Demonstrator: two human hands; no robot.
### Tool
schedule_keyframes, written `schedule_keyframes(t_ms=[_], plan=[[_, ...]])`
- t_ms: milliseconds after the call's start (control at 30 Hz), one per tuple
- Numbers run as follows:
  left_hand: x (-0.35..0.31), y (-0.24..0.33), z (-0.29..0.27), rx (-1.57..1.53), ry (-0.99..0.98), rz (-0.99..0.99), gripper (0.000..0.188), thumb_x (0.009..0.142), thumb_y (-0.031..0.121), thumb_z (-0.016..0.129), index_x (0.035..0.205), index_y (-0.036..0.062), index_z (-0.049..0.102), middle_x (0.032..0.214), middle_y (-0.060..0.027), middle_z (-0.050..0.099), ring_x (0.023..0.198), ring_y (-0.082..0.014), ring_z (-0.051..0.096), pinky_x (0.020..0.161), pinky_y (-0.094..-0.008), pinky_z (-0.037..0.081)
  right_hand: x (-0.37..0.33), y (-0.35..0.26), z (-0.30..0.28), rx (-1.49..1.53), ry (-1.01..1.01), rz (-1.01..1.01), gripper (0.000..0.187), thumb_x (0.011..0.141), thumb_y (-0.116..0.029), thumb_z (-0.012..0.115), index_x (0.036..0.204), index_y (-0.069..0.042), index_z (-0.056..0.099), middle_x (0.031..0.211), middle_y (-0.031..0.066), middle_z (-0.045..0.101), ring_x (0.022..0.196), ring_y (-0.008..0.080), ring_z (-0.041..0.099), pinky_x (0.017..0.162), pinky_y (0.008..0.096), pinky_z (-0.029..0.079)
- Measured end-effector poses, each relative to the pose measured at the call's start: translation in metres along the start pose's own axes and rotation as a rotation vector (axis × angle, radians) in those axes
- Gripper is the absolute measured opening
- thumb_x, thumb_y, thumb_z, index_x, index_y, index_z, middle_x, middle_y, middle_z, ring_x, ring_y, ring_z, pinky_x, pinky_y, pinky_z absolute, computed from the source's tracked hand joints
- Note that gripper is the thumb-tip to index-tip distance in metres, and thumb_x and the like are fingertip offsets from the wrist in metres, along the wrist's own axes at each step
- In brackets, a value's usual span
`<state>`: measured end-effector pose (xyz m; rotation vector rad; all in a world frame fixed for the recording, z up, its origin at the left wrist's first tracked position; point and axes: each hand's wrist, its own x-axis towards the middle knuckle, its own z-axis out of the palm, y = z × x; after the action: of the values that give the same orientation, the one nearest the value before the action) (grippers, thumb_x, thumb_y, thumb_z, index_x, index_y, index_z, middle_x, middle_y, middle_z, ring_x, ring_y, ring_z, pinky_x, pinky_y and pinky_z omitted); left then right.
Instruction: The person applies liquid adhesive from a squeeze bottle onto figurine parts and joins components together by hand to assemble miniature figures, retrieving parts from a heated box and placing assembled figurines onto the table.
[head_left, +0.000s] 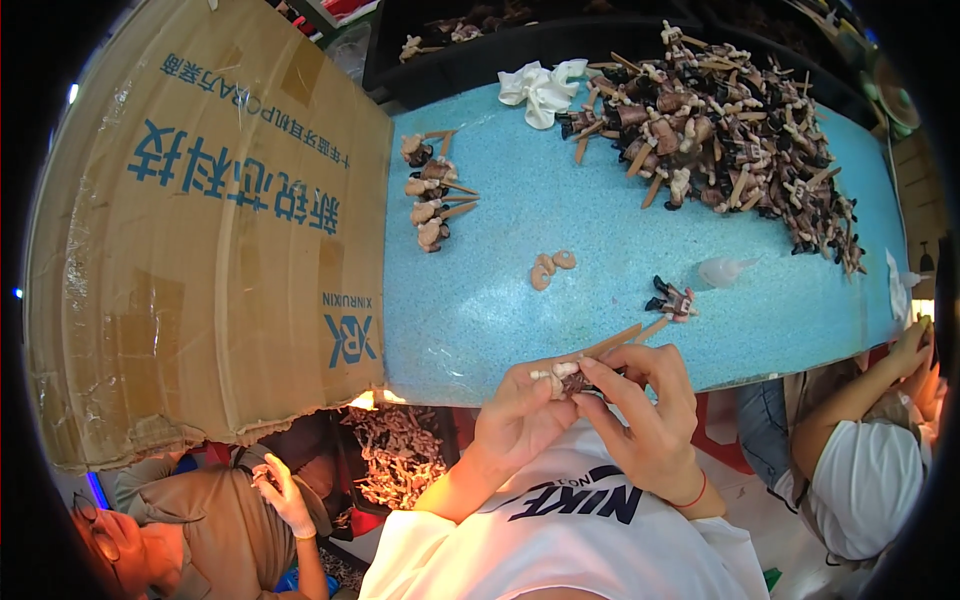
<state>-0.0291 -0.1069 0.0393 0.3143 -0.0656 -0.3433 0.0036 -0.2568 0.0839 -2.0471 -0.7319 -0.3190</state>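
Observation:
Close to the table's near edge, I hold a small painted figurine point(570, 379) between both hands. The fingers of my left hand point(518, 415) are closed round its pale end. From the other side, my right hand point(645, 405) pinches its dark part with thumb and fingertips. A flat tan strip point(614, 342) sticks out past my fingers; where it joins the figurine is hidden. Just beyond my right hand another figurine point(674, 300) lies on the blue table point(480, 310). A few small tan rounded pieces point(543, 270) lie farther off, near a translucent squeeze bottle point(725, 271).
A large cardboard box point(230, 270) borders the table's left. Several figurines point(428, 213) form a column beside it. A big figurine pile point(710, 130) covers the far right, next to a white cloth point(543, 90). Co-workers sit on both sides; a parts bin point(395, 455) stands below.

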Motion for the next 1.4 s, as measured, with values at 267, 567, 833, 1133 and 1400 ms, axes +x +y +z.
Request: schedule_keyframes(t_ms=[267,567,833,1133,1400], plan=[[-0.003,0.001,0.020,0.610,0.222,0.125,0.048,0.083,0.017,0.061,0.122,-0.0063,0.046,0.123,-0.0178,0.050,0.106,-0.0200,0.048,0.088,-0.0341,0.041,-0.004,0.004,-0.006,0.326,0.023,0.190,0.030,0.066,0.002,0.068,0.095,-0.001,0.060,0.097,0.0121,0.054,0.073,0.0185,0.052,0.055,0.0255,0.041],[-0.001,0.006,0.021,1.247,0.178,0.385,0.047,0.076,0.010,0.066,0.119,-0.0025,0.052,0.124,-0.0174,0.050,0.096,-0.0224,0.049,0.084,-0.0320,0.040,-0.004,0.005,-0.002,0.552,0.001,0.304,0.049,0.067,0.000,0.066,0.112,-0.003,0.048,0.111,0.0136,0.049,0.100,0.0226,0.050,0.079,0.0312,0.042],[-0.003,0.007,0.027,1.414,0.171,0.395,0.051,0.072,0.007,0.065,0.120,-0.0032,0.051,0.128,-0.0170,0.048,0.096,-0.0260,0.050,0.086,-0.0334,0.041,0.000,0.006,0.006,0.914,-0.052,0.402,0.053,0.068,0.007,0.060,0.118,-0.001,0.045,0.124,0.0149,0.042,0.113,0.0225,0.046,0.094,0.0359,0.040],[-0.004,0.009,0.030,1.467,0.207,0.493,0.057,0.064,0.001,0.070,0.117,-0.0050,0.052,0.123,-0.0189,0.051,0.092,-0.0282,0.054,0.084,-0.0344,0.043,-0.003,0.017,0.014,0.969,-0.037,0.250,0.049,0.068,0.008,0.056,0.116,0.006,0.045,0.124,0.0230,0.043,0.113,0.0270,0.047,0.095,0.0387,0.039],[-0.002,0.007,0.032,1.595,0.253,0.647,0.053,0.062,0.006,0.073,0.111,-0.0053,0.056,0.120,-0.0195,0.053,0.090,-0.0282,0.053,0.078,-0.0331,0.045,-0.005,0.018,0.027,1.141,0.060,0.269,0.038,0.077,0.001,0.055,0.113,0.007,0.046,0.122,0.0256,0.044,0.111,0.0283,0.049,0.092,0.0385,0.043]])
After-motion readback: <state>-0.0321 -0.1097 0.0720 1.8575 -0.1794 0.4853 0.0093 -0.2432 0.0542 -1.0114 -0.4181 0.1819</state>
